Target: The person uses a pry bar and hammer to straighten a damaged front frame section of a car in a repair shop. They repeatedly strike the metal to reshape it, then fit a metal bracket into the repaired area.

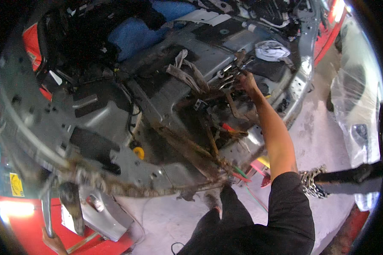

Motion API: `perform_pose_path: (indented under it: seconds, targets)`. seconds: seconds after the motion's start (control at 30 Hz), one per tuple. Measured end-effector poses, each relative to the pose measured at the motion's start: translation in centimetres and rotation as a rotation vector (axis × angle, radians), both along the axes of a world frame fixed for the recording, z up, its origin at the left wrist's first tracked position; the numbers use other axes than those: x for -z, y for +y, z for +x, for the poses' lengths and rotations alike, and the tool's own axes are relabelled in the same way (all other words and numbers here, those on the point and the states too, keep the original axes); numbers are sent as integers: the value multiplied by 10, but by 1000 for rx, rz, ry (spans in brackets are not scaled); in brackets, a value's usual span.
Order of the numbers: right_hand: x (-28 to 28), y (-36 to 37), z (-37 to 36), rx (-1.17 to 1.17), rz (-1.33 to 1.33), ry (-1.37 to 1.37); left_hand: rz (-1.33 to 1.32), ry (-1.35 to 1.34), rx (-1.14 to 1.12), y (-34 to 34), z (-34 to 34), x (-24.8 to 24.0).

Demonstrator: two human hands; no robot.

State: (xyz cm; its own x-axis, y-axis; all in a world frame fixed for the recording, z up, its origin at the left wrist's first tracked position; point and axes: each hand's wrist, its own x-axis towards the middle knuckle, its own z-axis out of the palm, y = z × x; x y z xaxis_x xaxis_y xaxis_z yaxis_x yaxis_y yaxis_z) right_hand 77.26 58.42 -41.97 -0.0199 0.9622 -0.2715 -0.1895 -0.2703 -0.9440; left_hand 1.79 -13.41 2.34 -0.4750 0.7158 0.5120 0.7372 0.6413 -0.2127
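My right arm stretches far over the stripped grey car floor pan. My right hand is closed among a cluster of metal hand tools, next to a rusty hammer-like tool; what its fingers grip is hidden. At the lower left edge, my left hand is wrapped round a long grey metal handle. A dark, worn block-shaped piece hangs beside that handle. A twisted grey rag lies left of the tools, and a crumpled white cloth lies beyond my right hand.
A rusty, torn panel edge runs along the near side. Right of my arm, a chain wraps a dark post. Clear plastic sheeting covers something at the right. A silver panel leans at lower left. Cables trail over the pale floor.
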Motion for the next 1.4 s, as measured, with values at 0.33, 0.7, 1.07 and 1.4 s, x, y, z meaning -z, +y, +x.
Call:
perform_pose_path:
  seconds: [0.33, 0.7, 1.07, 1.4]
  targets:
    - [118, 220, -4, 105, 153, -230, 199, -439, 211, 7, 8, -6]
    - [98, 256, -27, 96, -71, -392, 570, -821, -75, -27, 77, -22]
    - [112, 207, -43, 617, 230, -906, 39, -137, -45, 9, 59, -15]
    - [-39, 73, 22, 640, 445, -479, 27, 94, -111, 39, 76, -8]
